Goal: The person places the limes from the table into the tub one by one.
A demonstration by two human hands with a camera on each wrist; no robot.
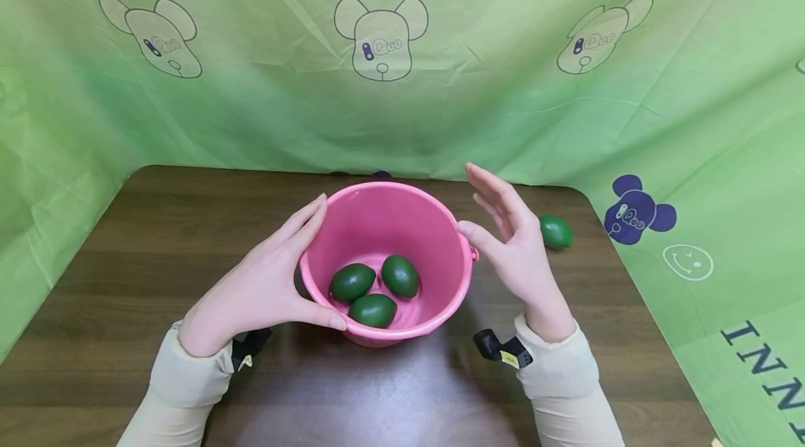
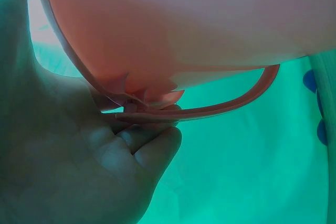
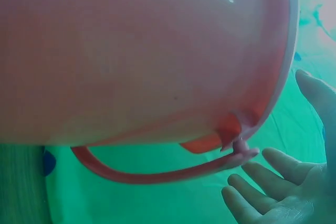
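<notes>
A pink bucket [image 1: 388,223] stands on the table, its mouth tipped toward me. Three dark green limes [image 1: 373,310] lie at its bottom. My left hand [image 1: 270,286] holds the bucket's left side, thumb over the near rim and fingers along the far left rim. In the left wrist view that hand [image 2: 100,145] spreads by the handle joint, the curved handle [image 2: 220,107] hanging behind the bucket. To the right, my right hand [image 1: 516,241] is raised with fingers spread, its thumb tip close to the rim. The right wrist view shows these fingers [image 3: 268,182] beside the handle joint, holding nothing.
Another green lime [image 1: 556,232] lies on the brown wooden table [image 1: 157,244] behind my right hand, near the right edge. A green printed cloth [image 1: 270,105] hangs behind the table and along its sides.
</notes>
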